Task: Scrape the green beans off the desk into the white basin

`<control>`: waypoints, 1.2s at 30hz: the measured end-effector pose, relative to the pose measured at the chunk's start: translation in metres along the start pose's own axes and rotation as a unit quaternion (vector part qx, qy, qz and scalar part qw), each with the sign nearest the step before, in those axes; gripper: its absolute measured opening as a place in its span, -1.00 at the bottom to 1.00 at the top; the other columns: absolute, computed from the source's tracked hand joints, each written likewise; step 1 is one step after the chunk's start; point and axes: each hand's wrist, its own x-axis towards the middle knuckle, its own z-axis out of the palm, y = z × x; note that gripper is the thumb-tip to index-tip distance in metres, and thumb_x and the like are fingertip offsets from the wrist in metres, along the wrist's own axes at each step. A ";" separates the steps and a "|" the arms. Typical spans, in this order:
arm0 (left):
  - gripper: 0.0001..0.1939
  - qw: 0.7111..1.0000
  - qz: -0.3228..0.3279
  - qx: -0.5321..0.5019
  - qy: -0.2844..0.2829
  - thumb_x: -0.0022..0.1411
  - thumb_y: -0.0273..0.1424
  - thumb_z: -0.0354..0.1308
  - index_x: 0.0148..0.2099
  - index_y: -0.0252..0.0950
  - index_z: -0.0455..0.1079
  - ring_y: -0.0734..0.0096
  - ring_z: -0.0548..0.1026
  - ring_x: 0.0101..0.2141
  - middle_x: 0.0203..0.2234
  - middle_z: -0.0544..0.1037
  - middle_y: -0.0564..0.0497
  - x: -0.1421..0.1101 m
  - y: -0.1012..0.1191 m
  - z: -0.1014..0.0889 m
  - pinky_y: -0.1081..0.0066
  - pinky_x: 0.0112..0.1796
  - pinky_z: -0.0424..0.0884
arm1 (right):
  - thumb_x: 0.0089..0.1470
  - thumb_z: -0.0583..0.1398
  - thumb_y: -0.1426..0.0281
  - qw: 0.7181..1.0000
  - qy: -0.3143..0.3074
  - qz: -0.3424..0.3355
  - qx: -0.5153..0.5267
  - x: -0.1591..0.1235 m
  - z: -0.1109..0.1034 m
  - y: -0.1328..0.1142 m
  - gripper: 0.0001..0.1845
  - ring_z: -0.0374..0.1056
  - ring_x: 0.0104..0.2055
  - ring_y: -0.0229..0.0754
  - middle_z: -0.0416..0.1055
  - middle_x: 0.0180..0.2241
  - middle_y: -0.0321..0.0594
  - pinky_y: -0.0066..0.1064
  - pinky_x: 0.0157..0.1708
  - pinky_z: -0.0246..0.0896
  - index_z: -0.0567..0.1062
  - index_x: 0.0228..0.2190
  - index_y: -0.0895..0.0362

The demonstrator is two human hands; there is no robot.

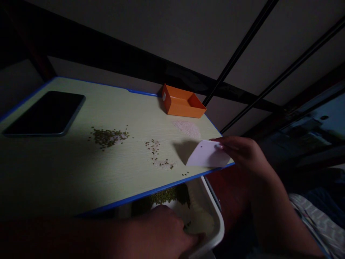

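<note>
My right hand (246,154) pinches a flat white plastic scraper (206,154) by its right end, tilted up on the table near the front right corner. Beside the scraper lies a heap of white rice grains (187,128). Left of it a thin trail of rice and small green beans (163,164) runs over the tabletop, with a denser pile of green beans (106,137) further left. My left hand (164,230) reaches low into a white tub (219,226) holding green beans (164,194). Its fingers are curled over; what they hold is hidden, with a white surface just beyond.
The pale table (129,108) has a blue rim. At its back right edge stands an orange box (184,108), and a dark tablet (45,113) lies at the left. A pale panelled wall (172,36) rises behind. Striped fabric (318,216) shows at lower right.
</note>
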 end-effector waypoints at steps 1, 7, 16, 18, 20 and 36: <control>-0.61 1.000 0.001 -0.013 0.010 0.25 -0.36 0.08 0.13 -0.15 0.32 0.00 0.58 -0.31 -0.19 0.59 -0.15 0.000 0.000 -0.001 0.21 -0.41 0.45 | 0.11 0.20 0.36 1.000 -0.019 0.018 0.013 0.005 0.001 0.004 -0.81 0.53 -0.26 -0.18 0.59 -0.23 -0.13 -0.41 -0.33 0.45 0.59 -0.25 0.12; -0.65 0.999 -0.021 -0.044 0.010 0.24 -0.37 0.08 0.08 -0.16 0.38 -0.04 0.57 -0.31 -0.20 0.59 -0.17 -0.001 0.005 -0.003 0.12 -0.38 0.49 | 0.12 0.20 0.30 0.989 -0.081 0.065 0.105 0.013 0.017 0.006 -0.77 0.52 -0.29 -0.21 0.60 -0.27 -0.15 -0.40 -0.33 0.45 0.60 -0.25 0.16; -0.69 1.000 0.004 -0.018 0.010 0.27 -0.41 0.05 0.06 -0.20 0.38 0.03 0.58 -0.36 -0.23 0.59 -0.15 0.000 0.003 -0.007 0.20 -0.43 0.48 | 0.16 0.16 0.38 0.986 -0.116 0.054 0.109 0.013 0.026 -0.015 -0.75 0.51 -0.22 -0.23 0.58 -0.20 -0.11 -0.44 -0.29 0.42 0.58 -0.18 0.16; -0.69 0.999 0.023 -0.017 0.023 0.27 -0.42 0.05 0.05 -0.23 0.37 0.04 0.58 -0.35 -0.22 0.59 -0.15 0.000 0.003 -0.007 0.22 -0.41 0.47 | 0.16 0.15 0.38 0.988 -0.116 0.036 0.095 0.011 0.026 -0.016 -0.76 0.51 -0.23 -0.24 0.58 -0.20 -0.10 -0.46 -0.30 0.40 0.58 -0.20 0.17; -0.70 0.999 0.017 -0.018 0.024 0.26 -0.42 0.07 0.04 -0.21 0.38 0.06 0.58 -0.33 -0.21 0.59 -0.12 0.000 0.004 -0.007 0.24 -0.40 0.46 | 0.16 0.15 0.38 0.991 -0.100 0.030 0.080 0.008 0.026 -0.016 -0.78 0.50 -0.27 -0.24 0.59 -0.25 -0.11 -0.49 -0.34 0.39 0.57 -0.22 0.18; -0.68 0.999 0.008 0.028 -0.032 0.26 -0.38 0.08 0.06 -0.20 0.36 0.06 0.57 -0.29 -0.11 0.56 -0.09 0.001 -0.001 0.000 0.24 -0.45 0.43 | 0.10 0.13 0.64 0.967 0.092 -0.195 -0.138 -0.078 0.027 -0.057 -0.70 0.45 -0.15 -0.17 0.55 -0.27 -0.10 -0.34 -0.19 0.37 0.48 -0.13 0.22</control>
